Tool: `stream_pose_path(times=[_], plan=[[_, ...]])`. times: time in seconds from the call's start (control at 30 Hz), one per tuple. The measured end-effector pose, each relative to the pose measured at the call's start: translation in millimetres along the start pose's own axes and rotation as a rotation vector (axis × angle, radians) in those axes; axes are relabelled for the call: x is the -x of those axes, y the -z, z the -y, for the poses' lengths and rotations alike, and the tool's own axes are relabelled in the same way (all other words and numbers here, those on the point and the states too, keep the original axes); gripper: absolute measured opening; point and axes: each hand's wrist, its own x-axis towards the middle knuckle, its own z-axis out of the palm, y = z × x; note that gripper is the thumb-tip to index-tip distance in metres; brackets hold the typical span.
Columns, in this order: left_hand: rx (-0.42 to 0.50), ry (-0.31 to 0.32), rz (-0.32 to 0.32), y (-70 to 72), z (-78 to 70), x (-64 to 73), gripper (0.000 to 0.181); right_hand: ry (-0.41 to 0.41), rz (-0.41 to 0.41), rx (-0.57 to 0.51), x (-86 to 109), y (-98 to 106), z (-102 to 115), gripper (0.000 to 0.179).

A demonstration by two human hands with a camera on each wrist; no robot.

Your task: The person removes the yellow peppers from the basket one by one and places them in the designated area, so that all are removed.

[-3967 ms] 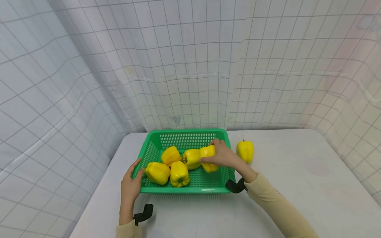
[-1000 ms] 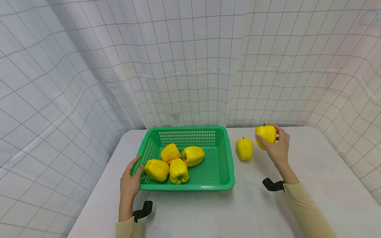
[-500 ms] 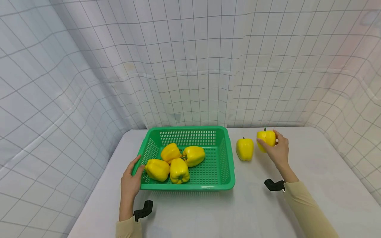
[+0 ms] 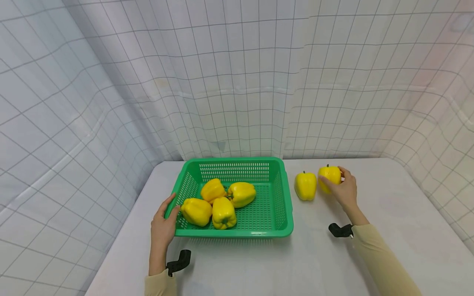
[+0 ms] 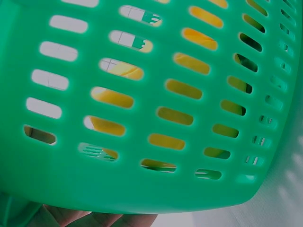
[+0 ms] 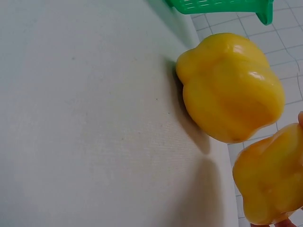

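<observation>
My left hand [image 4: 163, 226] grips the left rim of a green plastic basket [image 4: 237, 233], thumb over the inner side and fingers outside. Slotted basket wall [image 5: 142, 189] fills the left wrist view, with fingers [image 5: 99, 220] at its lower edge. Several yellow bell peppers [image 4: 224, 213] lie in the basket. To the right of it, my right hand [image 4: 346, 191] holds a yellow bell pepper [image 4: 329, 177], stem up, between thumb and fingers. In the right wrist view, this held pepper [image 6: 272, 175] and its shadow look apart. Another yellow bell pepper [image 4: 305, 186] stands just left of it on the table.
The white table [image 4: 237, 267] ends at the back against a hanging white sheet with a grid [image 4: 229, 102]. Similar sheets hang at both sides. A black wrist mount [image 4: 179, 262] sits on the left wrist, another black mount [image 4: 340, 230] on the right.
My right hand has carried one pepper out of the basket to the right side of the table. In the last second it has lowered slightly. The left hand keeps its hold.
</observation>
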Motion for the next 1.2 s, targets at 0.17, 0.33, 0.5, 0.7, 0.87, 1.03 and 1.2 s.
stream_pose_path(times=[0.17, 0.33, 0.5, 0.7, 0.87, 1.03, 1.2], plan=[[0.002, 0.004, 0.003, 0.7, -1.1, 0.8, 0.048, -0.016, 0.007, 0.011, -1.0, -3, -3, 0.085], [-0.013, 0.002, -0.007, 0.4, -1.5, 0.9, 0.048, -0.029, 0.017, 0.026, -1.5, -5, -6, 0.085], [-0.012, -0.002, -0.009, 0.1, -1.2, 0.5, 0.047, -0.042, 0.029, 0.038, -1.4, -8, -8, 0.086], [0.000, 0.002, -0.006, 0.0, -0.9, 0.9, 0.047, -0.049, 0.057, 0.067, -0.6, -9, -9, 0.086], [0.004, 0.000, -0.003, -0.2, -0.6, 0.6, 0.047, -0.069, 0.078, 0.071, -0.5, -9, -10, 0.087], [0.002, 0.003, -0.006, -0.2, -0.1, 0.3, 0.048, -0.080, 0.093, 0.067, -1.0, -10, -11, 0.089], [-0.008, 0.003, -0.010, -0.4, 0.6, -0.1, 0.047, -0.089, 0.108, 0.070, -2.3, -9, -13, 0.090]])
